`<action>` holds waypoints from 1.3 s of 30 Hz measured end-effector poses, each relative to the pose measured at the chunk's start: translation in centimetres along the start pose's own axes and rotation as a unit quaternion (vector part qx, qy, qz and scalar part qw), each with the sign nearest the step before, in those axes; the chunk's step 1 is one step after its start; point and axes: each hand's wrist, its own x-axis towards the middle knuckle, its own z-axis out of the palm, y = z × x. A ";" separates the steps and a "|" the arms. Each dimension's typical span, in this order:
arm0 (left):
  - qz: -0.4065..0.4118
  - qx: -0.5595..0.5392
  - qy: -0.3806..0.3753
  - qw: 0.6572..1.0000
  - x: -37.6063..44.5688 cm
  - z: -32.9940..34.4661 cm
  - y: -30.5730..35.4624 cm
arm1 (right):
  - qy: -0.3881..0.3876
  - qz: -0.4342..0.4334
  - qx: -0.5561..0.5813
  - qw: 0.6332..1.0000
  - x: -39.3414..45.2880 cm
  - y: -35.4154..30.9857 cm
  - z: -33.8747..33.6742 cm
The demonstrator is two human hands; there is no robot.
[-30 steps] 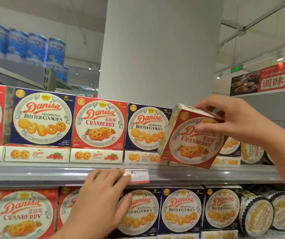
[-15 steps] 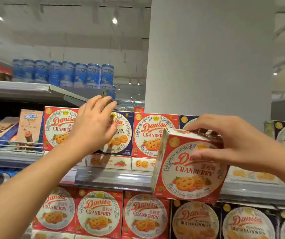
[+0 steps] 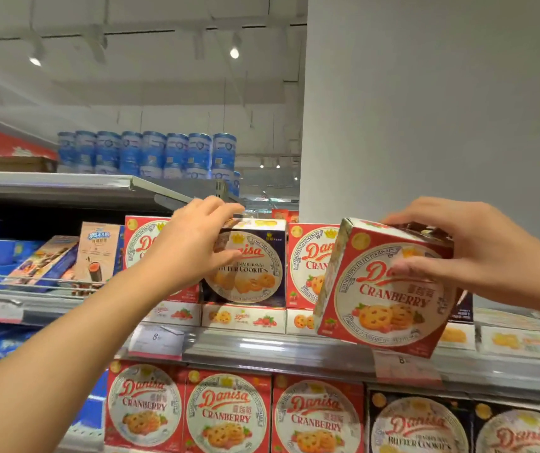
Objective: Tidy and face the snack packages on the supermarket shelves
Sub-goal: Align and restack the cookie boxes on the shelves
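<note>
Shelving runs across our view in metal tiers, and at the far left of the middle tier [image 3: 262, 346] we see slanted blue and tan snack cartons [image 3: 98, 253] lying apart from the cookie row. Moving right, our left hand [image 3: 193, 243] reaches up to the dark navy cardboard box of butter cookies [image 3: 249, 273] standing on that tier between two red ones — the fingers curl over its top front edge and the thumb lies across its face, so we judge it a grasp just closing rather than a firm hold. Next along stands a red cardboard cranberry cookie box on the shelf [image 3: 304, 266], partly hidden. Further right, our right hand [image 3: 468, 253] clasps a second red cardboard cranberry cookie box [image 3: 386, 289], fingers over the top and thumb on the printed front; it hangs tilted in the air in front of the shelf lip, not yet set down. We read the step as a swap — the navy box seems out of place among the red ones. The next move calls for drawing the navy box out cleanly without toppling its neighbours, then squaring the held box upright and sliding it into the gap, face forward.
</note>
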 end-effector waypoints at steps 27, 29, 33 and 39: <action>0.043 -0.077 -0.156 0.984 -15.6 -7.3 -4.9 | -0.017 -0.034 -0.088 0.995 15.0 -9.5 9.0; 0.044 -0.081 -0.165 0.982 -16.5 -7.4 -5.2 | -0.026 -0.028 -0.084 0.996 15.6 -9.5 9.8; 0.034 -0.082 -0.179 0.980 -17.5 -7.7 -5.6 | -0.036 -0.007 -0.076 0.996 16.2 -9.1 11.2; 0.031 -0.095 -0.181 0.978 -18.0 -7.6 -5.8 | -0.051 0.028 -0.077 0.995 16.5 -8.0 12.6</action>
